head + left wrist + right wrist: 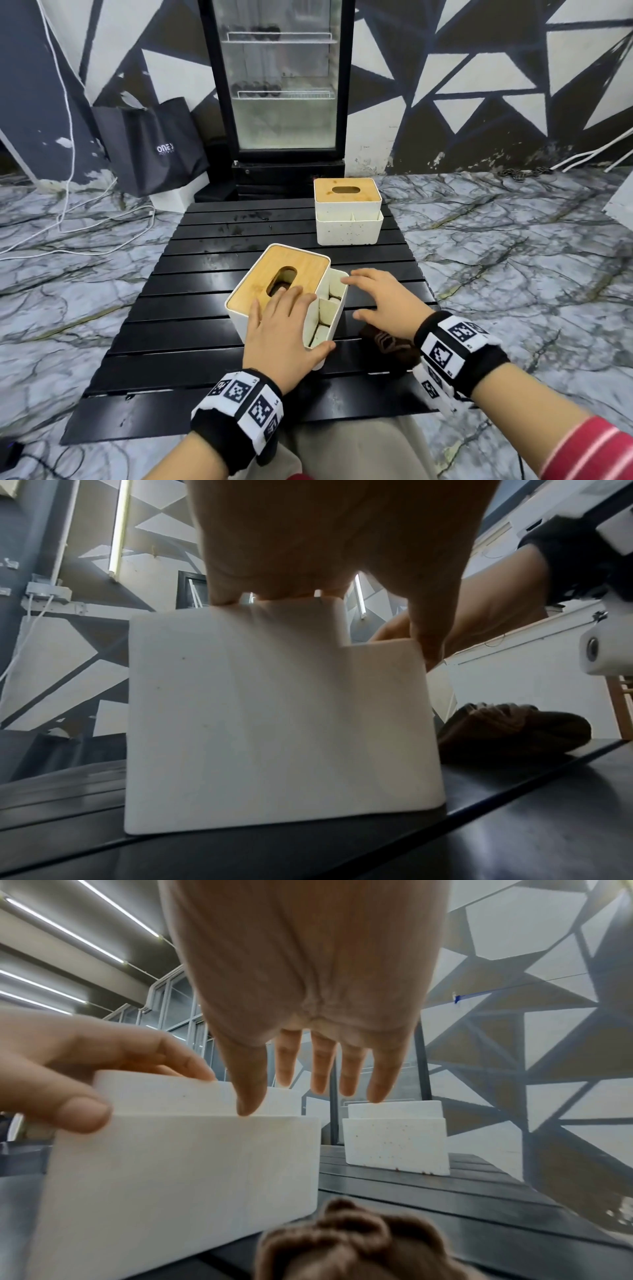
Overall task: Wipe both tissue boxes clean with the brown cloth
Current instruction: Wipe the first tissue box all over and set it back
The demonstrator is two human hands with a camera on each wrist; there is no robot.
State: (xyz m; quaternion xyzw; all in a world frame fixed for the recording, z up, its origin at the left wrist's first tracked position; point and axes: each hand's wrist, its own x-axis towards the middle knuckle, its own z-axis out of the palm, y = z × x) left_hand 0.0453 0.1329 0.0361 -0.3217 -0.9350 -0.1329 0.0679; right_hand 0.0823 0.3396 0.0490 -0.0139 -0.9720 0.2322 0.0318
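The near tissue box (270, 274), white with a bamboo lid, stands on the black slatted table (191, 329). My left hand (284, 325) holds it from above, fingers on the lid and thumb curled round the near corner of its side compartment. My right hand (376, 301) is open with spread fingers just right of the box, a fingertip at the compartment's rim. The crumpled brown cloth (387, 346) lies on the table under my right wrist; no hand holds it. In the right wrist view the cloth (349, 1240) lies below the palm. The far tissue box (347, 212) stands at the table's back.
A glass-door fridge (281, 78) stands behind the table, with a black bag (154, 144) on its left. White cables (68, 222) trail over the marble floor on the left. The table's near edge is by my lap.
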